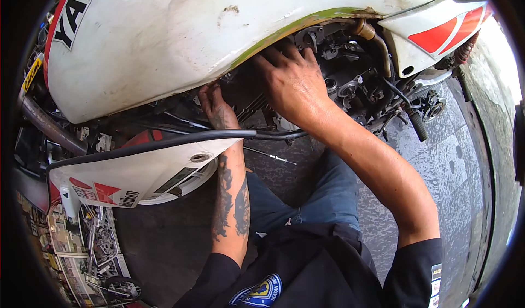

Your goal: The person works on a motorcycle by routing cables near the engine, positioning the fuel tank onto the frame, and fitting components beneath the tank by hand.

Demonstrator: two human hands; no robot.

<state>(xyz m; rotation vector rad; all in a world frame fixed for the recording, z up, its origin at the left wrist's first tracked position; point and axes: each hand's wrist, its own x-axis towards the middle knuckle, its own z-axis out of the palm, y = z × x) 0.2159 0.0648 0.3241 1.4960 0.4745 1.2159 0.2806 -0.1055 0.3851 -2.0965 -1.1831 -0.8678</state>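
Note:
A white motorcycle's large tank (164,40) fills the upper part of the head view, scuffed and with a green-edged lower rim. Below that rim, my right hand (292,81) reaches into the dark engine area (350,78). Its fingers are bent and slightly apart, their tips out of sight among the parts. Close by on the left, my left hand (219,106) is raised to the tank's lower edge with fingers curled together. What either hand grips is hidden. Between the hands and my body runs a black tubular rail (219,136), which my left forearm passes beneath.
A white side panel (126,177) with red markings spreads at the left. A thin cable (273,156) with a silver end hangs near my knees. On the right are a red-and-white front panel (437,32) and a footpeg (418,126). Metal parts (104,242) lie at the lower left.

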